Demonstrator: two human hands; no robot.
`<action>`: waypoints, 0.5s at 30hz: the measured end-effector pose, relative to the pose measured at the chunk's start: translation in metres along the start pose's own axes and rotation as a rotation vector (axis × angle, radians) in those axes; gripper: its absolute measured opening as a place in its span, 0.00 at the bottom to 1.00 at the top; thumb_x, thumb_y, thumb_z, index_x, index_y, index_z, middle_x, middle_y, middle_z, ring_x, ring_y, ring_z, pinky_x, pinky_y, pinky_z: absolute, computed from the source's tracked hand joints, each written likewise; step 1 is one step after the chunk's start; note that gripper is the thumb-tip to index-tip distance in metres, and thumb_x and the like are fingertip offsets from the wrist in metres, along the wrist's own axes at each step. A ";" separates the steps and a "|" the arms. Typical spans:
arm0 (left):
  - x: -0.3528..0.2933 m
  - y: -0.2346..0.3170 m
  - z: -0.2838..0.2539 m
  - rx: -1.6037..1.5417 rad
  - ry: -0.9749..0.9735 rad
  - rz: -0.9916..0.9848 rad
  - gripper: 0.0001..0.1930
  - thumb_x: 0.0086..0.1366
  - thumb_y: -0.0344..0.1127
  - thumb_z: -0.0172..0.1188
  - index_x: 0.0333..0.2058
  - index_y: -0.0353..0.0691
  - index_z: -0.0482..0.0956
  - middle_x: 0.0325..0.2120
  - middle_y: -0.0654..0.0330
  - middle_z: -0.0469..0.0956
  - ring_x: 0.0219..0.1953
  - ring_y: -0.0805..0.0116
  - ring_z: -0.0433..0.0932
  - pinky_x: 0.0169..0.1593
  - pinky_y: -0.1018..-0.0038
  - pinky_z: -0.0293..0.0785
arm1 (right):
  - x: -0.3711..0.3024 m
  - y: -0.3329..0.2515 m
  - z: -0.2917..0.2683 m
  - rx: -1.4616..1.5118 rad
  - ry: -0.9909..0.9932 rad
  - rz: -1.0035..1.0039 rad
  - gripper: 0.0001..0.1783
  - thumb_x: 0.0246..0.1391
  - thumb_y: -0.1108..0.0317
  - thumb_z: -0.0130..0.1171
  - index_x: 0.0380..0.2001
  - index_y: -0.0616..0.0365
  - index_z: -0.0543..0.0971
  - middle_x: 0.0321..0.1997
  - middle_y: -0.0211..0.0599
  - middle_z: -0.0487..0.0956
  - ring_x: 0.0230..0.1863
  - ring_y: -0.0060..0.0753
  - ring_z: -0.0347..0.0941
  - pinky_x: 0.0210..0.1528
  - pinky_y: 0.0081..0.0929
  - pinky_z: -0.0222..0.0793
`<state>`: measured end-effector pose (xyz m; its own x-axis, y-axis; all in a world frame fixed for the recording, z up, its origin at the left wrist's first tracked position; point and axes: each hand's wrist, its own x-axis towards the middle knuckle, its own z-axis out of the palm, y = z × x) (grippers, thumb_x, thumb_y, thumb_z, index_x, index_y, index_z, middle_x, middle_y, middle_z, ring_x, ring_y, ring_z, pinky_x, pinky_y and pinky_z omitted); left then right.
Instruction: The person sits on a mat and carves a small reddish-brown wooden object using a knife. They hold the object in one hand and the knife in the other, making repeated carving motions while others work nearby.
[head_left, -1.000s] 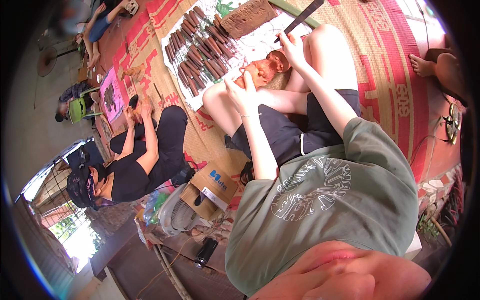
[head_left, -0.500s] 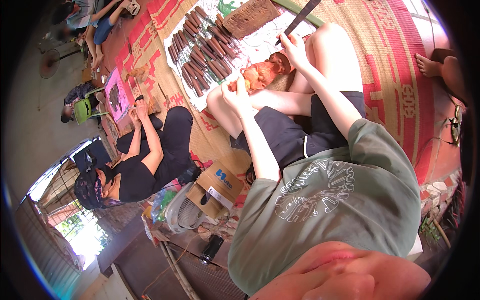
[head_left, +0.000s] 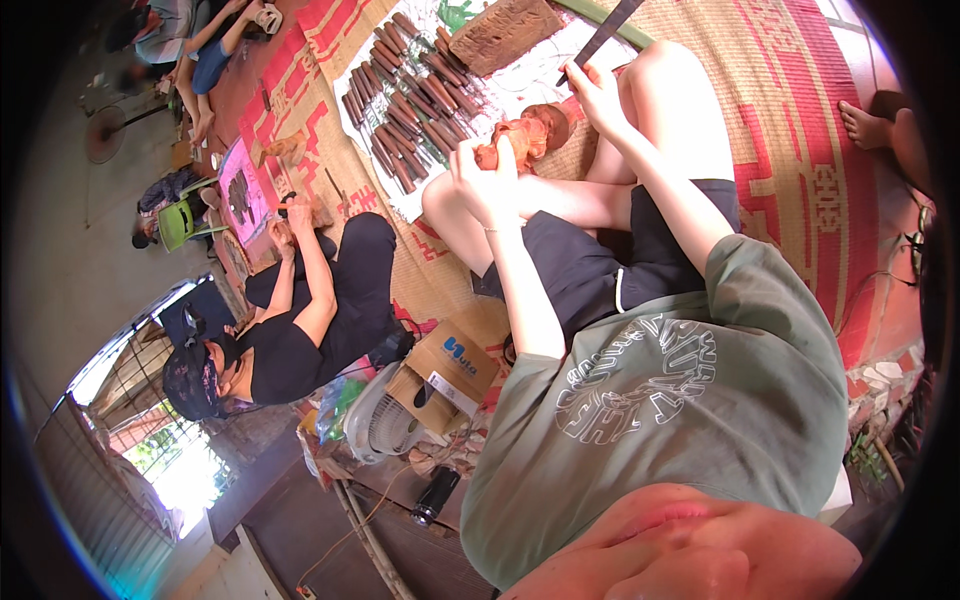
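My left hand [head_left: 487,182] is closed on the near end of a reddish-brown wood carving [head_left: 530,135], which rests by my crossed legs. The carving's far end is rounded; its finer shape is too small to make out. In my right hand [head_left: 597,103], fingers wrapped round its lower end, is a long flat dark tool [head_left: 603,42], like a file, pointing up and away to the right. It stays apart from the carving. Left of the carving, several wooden-handled carving tools [head_left: 410,100] lie in rows on a white sheet [head_left: 405,205].
A brown wooden block [head_left: 505,35] sits beyond the tools on the patterned mat [head_left: 780,120]. At left a person in black [head_left: 300,330] handles a small piece. Nearer stand a cardboard box [head_left: 445,375] and a fan [head_left: 380,420]. A bare foot [head_left: 862,125] shows at far right.
My left hand has shifted over the carving, which is turned and covered more by the fingers. The right hand still holds the flat tool. The whole view has moved slightly.
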<state>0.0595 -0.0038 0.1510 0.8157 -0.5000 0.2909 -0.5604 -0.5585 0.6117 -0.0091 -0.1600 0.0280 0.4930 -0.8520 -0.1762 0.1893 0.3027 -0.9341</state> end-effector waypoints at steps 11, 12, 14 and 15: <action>-0.008 -0.010 -0.017 0.216 0.097 0.088 0.12 0.48 0.42 0.66 0.23 0.42 0.75 0.25 0.57 0.76 0.27 0.60 0.76 0.31 0.68 0.71 | -0.013 -0.015 0.001 0.049 -0.041 0.012 0.12 0.54 0.62 0.54 0.28 0.62 0.74 0.19 0.25 0.69 0.22 0.14 0.63 0.25 0.14 0.59; -0.008 -0.018 -0.015 0.190 0.103 0.074 0.12 0.47 0.42 0.66 0.24 0.42 0.76 0.26 0.57 0.75 0.27 0.60 0.76 0.32 0.68 0.71 | -0.012 -0.009 -0.001 0.031 -0.050 0.008 0.12 0.54 0.63 0.54 0.29 0.62 0.74 0.19 0.25 0.69 0.22 0.14 0.63 0.25 0.14 0.59; -0.011 -0.033 -0.008 0.078 0.135 0.050 0.11 0.47 0.41 0.66 0.26 0.43 0.77 0.28 0.57 0.75 0.27 0.60 0.76 0.33 0.69 0.71 | -0.012 -0.009 0.000 0.015 -0.065 0.030 0.11 0.54 0.63 0.54 0.30 0.62 0.74 0.20 0.25 0.69 0.22 0.14 0.62 0.25 0.13 0.58; -0.010 -0.035 -0.007 0.026 0.149 0.038 0.11 0.47 0.41 0.66 0.27 0.43 0.78 0.29 0.57 0.75 0.27 0.60 0.76 0.33 0.69 0.72 | -0.013 -0.008 0.001 0.022 -0.066 0.031 0.11 0.54 0.63 0.54 0.30 0.62 0.74 0.20 0.25 0.69 0.22 0.14 0.62 0.25 0.13 0.58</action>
<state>0.0718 0.0257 0.1319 0.8051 -0.4183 0.4204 -0.5930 -0.5589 0.5796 -0.0164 -0.1512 0.0384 0.5534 -0.8123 -0.1840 0.1908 0.3386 -0.9214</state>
